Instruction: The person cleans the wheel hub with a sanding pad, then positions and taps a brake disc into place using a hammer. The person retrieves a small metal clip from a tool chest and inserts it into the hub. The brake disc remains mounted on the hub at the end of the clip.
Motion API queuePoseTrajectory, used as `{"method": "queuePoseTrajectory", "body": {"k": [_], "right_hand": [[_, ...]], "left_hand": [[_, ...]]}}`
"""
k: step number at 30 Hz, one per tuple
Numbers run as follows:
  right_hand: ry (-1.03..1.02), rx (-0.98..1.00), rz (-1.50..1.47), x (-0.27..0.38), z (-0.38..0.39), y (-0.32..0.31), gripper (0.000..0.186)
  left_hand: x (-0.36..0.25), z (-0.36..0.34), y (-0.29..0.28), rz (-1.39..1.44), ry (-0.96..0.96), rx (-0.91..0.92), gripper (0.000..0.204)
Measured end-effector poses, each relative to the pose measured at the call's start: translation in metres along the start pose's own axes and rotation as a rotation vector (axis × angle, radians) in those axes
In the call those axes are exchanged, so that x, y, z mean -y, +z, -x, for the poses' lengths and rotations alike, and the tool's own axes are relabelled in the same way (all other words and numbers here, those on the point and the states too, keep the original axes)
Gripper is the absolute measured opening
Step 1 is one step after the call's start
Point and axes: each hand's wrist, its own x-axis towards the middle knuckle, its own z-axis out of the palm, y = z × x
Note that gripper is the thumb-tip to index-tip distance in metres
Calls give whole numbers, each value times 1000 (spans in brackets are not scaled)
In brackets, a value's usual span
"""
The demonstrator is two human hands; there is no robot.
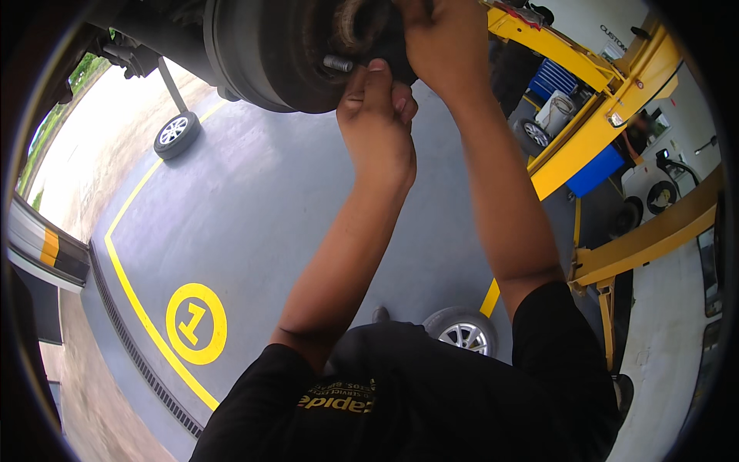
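Overhead, a round dark brake drum point(245, 58) fills the top of the view, with a rusty centre and a threaded wheel stud point(337, 63) sticking out. My left hand point(377, 115) is raised to the drum's lower face, closed, its fingers curled and its thumb tip right beside the stud. Whatever sits between those fingers is hidden. Higher up and to the right, my right hand point(445, 46) reaches to the drum's right side. The top edge of the picture cuts it off, and its fingertips are out of sight.
Loose wheels lie on the grey floor, one far left point(176, 135) and one beside my body point(464, 333). Yellow lift arms point(573, 146) stand at the right, near a blue bin point(596, 171), a pale bucket point(556, 113) and a white vehicle point(666, 331).
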Motion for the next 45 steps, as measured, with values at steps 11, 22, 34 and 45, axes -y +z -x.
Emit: {"method": "queuePoseTrajectory", "body": {"k": [11, 22, 34, 45], "right_hand": [[-6, -18, -52, 1, 0, -1, 6], [-61, -29, -40, 4, 0, 0, 5], [35, 102, -136, 6, 3, -13, 10], [-2, 121, -86, -4, 17, -15, 14]], "left_hand": [[2, 0, 0, 56, 63, 118, 27], [2, 1, 3, 77, 49, 142, 28], [14, -13, -6, 130, -15, 219, 18], [18, -12, -6, 300, -197, 296, 15]]}}
